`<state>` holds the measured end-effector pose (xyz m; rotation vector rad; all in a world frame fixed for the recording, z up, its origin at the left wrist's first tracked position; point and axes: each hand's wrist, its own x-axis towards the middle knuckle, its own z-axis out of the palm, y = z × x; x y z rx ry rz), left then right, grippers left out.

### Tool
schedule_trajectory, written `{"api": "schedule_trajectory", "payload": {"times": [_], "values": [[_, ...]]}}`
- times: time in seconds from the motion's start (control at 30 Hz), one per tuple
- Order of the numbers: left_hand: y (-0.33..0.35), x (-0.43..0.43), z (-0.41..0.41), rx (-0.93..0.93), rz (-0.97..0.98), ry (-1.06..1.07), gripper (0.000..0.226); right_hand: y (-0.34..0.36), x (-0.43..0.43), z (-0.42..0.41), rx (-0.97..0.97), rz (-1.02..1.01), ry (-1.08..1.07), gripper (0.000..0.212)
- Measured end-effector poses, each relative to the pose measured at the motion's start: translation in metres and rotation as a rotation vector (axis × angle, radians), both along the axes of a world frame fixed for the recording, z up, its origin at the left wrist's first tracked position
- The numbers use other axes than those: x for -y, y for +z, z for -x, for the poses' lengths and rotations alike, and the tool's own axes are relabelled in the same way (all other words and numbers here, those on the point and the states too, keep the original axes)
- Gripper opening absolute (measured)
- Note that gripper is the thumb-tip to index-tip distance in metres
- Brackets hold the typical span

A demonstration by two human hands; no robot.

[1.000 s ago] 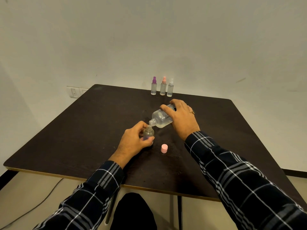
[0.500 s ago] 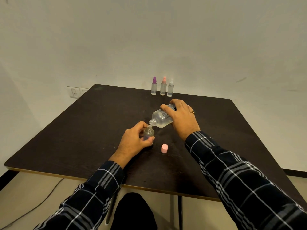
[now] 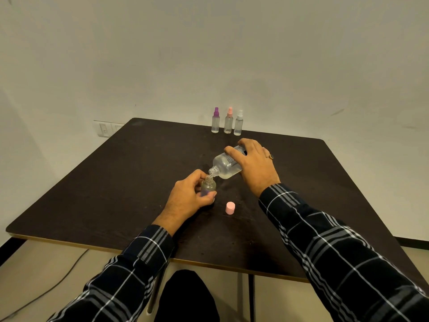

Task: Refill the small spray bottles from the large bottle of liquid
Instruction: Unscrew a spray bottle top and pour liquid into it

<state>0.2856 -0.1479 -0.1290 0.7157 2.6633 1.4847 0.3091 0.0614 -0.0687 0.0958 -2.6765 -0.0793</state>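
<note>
A dark brown, square wooden surface [image 3: 116, 182] with a pale edge stands against a plain off-white wall [image 3: 209, 54]. Two dark plaid sleeves reach over its near edge, the right sleeve [image 3: 336, 252] and the left sleeve [image 3: 130, 270].

The right hand [image 3: 255, 166] grips a large clear plastic bottle [image 3: 224, 167] from above. Its fingers [image 3: 246, 142] curl over the labelled body and its thumb lies on the near side. This bottle is held off the surface near the middle and tilted well over. Its open mouth points down and to the left, and clear liquid is pooled along its lower side.

The left hand [image 3: 185, 201] holds a small clear uncapped bottle [image 3: 208, 185] upright on the surface, with fingers [image 3: 199, 176] and thumb wrapped round its body. The small bottle's threaded neck sits directly under the large bottle's mouth, almost touching it.

Three slim clear spray bottles stand upright in a close row at the far edge, well apart from the hands: a purple-topped spray bottle [image 3: 215, 120], a pink-topped spray bottle [image 3: 229, 121] and a white-topped spray bottle [image 3: 238, 123].

A white switch plate [image 3: 104, 130] sits on the wall by the far left corner. A thin dark cable [image 3: 58, 282] trails over the floor at lower left. A small round pink cap [image 3: 230, 208] stands on the surface between the two wrists, just right of the left hand. A dark-stoned ring [image 3: 270, 156] is on one right-hand finger.
</note>
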Motion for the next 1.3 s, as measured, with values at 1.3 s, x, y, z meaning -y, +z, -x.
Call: {"api": "schedule_trajectory", "payload": {"times": [1.3], "values": [[-0.0023, 0.0001, 0.0008, -0.022, 0.011, 0.012, 0.033, 0.0016, 0.0013, -0.0016, 0.009, 0.006, -0.006, 0.068]]}}
